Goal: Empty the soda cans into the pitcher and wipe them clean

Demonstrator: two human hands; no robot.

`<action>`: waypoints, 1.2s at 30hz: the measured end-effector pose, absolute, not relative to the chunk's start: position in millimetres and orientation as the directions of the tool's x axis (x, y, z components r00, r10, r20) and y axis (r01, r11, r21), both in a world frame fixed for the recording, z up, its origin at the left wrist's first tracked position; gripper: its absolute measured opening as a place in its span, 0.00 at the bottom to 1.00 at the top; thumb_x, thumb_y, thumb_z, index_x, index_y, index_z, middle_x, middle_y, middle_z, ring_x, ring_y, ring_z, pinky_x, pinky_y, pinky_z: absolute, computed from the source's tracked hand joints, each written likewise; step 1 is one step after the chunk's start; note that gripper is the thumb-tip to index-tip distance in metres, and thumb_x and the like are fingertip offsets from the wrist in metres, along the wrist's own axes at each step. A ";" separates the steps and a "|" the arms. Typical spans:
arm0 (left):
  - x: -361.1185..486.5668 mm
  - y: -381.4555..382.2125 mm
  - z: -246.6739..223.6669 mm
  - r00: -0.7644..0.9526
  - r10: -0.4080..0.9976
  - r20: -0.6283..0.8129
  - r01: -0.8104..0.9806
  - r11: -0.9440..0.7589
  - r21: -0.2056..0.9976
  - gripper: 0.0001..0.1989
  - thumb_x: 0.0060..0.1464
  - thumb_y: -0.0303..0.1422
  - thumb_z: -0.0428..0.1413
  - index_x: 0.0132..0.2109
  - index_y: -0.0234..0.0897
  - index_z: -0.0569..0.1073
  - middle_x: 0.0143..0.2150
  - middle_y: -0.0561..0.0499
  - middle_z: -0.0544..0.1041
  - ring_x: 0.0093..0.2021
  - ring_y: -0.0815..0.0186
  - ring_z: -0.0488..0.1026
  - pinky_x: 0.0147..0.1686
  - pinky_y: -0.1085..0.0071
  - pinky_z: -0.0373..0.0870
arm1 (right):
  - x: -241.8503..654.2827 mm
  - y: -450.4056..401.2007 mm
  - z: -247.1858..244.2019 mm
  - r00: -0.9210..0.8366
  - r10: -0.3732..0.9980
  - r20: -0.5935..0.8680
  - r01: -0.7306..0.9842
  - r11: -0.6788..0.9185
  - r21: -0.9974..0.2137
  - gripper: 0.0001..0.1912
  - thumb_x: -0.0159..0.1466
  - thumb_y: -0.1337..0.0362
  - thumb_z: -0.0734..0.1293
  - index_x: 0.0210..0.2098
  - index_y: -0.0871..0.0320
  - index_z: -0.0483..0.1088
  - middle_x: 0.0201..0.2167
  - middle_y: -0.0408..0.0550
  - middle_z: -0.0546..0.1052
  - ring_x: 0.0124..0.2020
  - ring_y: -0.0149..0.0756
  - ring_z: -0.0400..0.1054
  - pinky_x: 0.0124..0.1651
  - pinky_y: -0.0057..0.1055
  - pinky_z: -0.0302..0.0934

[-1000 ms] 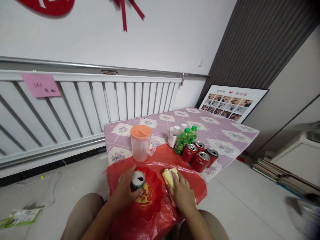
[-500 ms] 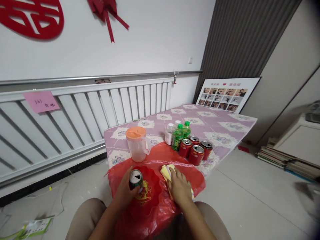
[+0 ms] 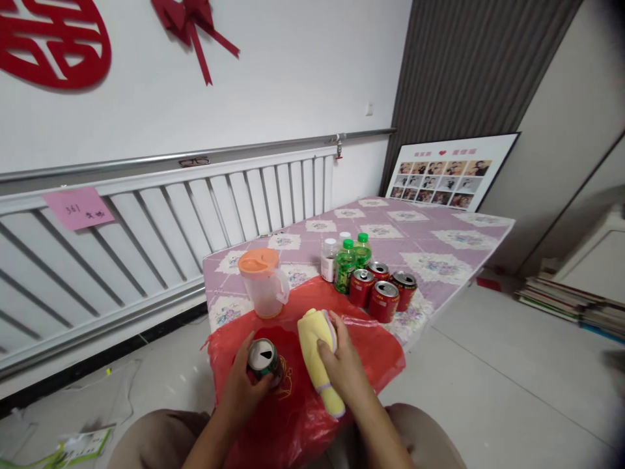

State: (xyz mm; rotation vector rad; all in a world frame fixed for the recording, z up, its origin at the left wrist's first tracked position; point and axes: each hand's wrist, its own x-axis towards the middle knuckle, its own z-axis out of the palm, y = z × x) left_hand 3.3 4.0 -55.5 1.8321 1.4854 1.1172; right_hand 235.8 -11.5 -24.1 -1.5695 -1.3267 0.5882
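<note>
My left hand (image 3: pixel 244 378) is wrapped round an opened drink can (image 3: pixel 262 357), which stands upright over a red tray with a gold design (image 3: pixel 288 384). In my right hand (image 3: pixel 342 361) is a folded yellow cloth (image 3: pixel 315 348) with a pale purple edge, gripped between thumb and fingers to the right of the can. Under both hands a red plastic sheet (image 3: pixel 322 303) covers the near end of the table. Just beyond the can stands a clear pitcher (image 3: pixel 261 293) with an orange lid.
Several opened red cans (image 3: pixel 383 303) stand grouped right of centre. Behind them are green-capped bottles (image 3: pixel 345 264) and white-capped bottles (image 3: pixel 329 260). A floral cloth covers the table (image 3: pixel 439 267). The radiator (image 3: pixel 170 221) runs along the wall behind.
My right hand has lifted the yellow cloth off the red sheet and brought it left, closer to the can. My left hand keeps hold of the can. The view has shifted slightly.
</note>
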 end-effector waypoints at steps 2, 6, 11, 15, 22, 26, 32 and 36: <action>5.0 1.2 -55.3 0.052 0.960 0.275 0.528 -0.260 0.808 0.39 0.43 0.28 0.58 0.65 0.37 0.58 0.62 0.40 0.69 0.63 0.51 0.66 0.63 0.50 0.62 | 225.3 -4.6 -21.1 0.222 0.954 0.202 0.445 0.085 -0.891 0.32 0.62 0.64 0.57 0.66 0.61 0.52 0.65 0.55 0.61 0.66 0.38 0.55 0.67 0.38 0.51; 3.1 1.2 -61.3 0.022 0.964 0.266 0.539 -0.236 0.808 0.38 0.43 0.28 0.57 0.64 0.35 0.59 0.62 0.38 0.68 0.63 0.49 0.66 0.64 0.48 0.61 | 203.2 5.2 -21.9 0.053 0.986 0.156 0.509 0.107 -0.854 0.31 0.60 0.68 0.58 0.63 0.61 0.59 0.65 0.56 0.61 0.67 0.40 0.54 0.68 0.40 0.48; 0.1 1.5 -70.7 0.010 0.967 0.255 0.521 -0.223 0.824 0.39 0.44 0.28 0.58 0.64 0.36 0.58 0.62 0.40 0.68 0.62 0.51 0.67 0.63 0.51 0.64 | 190.1 1.0 -20.3 -0.084 0.995 0.047 0.475 0.081 -0.876 0.33 0.60 0.64 0.61 0.65 0.61 0.58 0.68 0.57 0.58 0.69 0.43 0.49 0.70 0.44 0.44; 0.1 -2.1 -71.2 -0.033 0.972 0.232 0.529 -0.180 0.829 0.38 0.45 0.29 0.57 0.65 0.37 0.58 0.63 0.40 0.67 0.62 0.52 0.68 0.61 0.54 0.67 | 195.8 -5.0 -16.4 -0.204 0.979 0.018 0.331 0.086 -0.940 0.38 0.57 0.65 0.64 0.67 0.57 0.56 0.70 0.52 0.55 0.70 0.40 0.47 0.70 0.44 0.43; 3.8 -4.5 -68.1 -0.055 0.967 0.248 0.518 -0.185 0.835 0.38 0.43 0.27 0.57 0.64 0.37 0.59 0.63 0.38 0.67 0.63 0.49 0.66 0.62 0.49 0.64 | 196.4 -9.4 -21.1 -0.271 0.962 0.041 0.278 0.120 -0.953 0.48 0.48 0.70 0.67 0.68 0.51 0.54 0.72 0.46 0.49 0.72 0.40 0.42 0.71 0.45 0.41; 6.6 -4.7 -63.8 -0.065 0.966 0.251 0.462 -0.194 0.865 0.38 0.45 0.29 0.58 0.64 0.37 0.57 0.64 0.39 0.66 0.62 0.51 0.67 0.61 0.53 0.67 | 189.4 -8.8 -23.6 -0.160 0.986 0.040 0.222 0.076 -0.972 0.42 0.51 0.69 0.65 0.65 0.52 0.59 0.69 0.49 0.58 0.68 0.41 0.52 0.68 0.44 0.49; 11.6 -1.4 -53.2 -0.039 0.969 0.245 0.501 -0.194 0.844 0.39 0.45 0.32 0.61 0.64 0.39 0.59 0.61 0.41 0.69 0.60 0.53 0.70 0.58 0.58 0.70 | 183.0 -11.0 -31.5 -0.023 0.992 0.127 0.100 0.129 -0.987 0.36 0.55 0.68 0.63 0.64 0.53 0.61 0.66 0.49 0.62 0.66 0.40 0.57 0.66 0.41 0.54; 19.4 -2.2 -45.4 -0.068 0.946 0.317 0.526 -0.236 0.817 0.38 0.44 0.31 0.60 0.63 0.38 0.60 0.62 0.40 0.68 0.61 0.52 0.68 0.61 0.55 0.67 | 182.8 -13.6 -34.7 -0.016 0.990 0.138 0.094 0.138 -0.986 0.37 0.58 0.66 0.61 0.67 0.53 0.54 0.70 0.49 0.55 0.69 0.37 0.50 0.69 0.41 0.47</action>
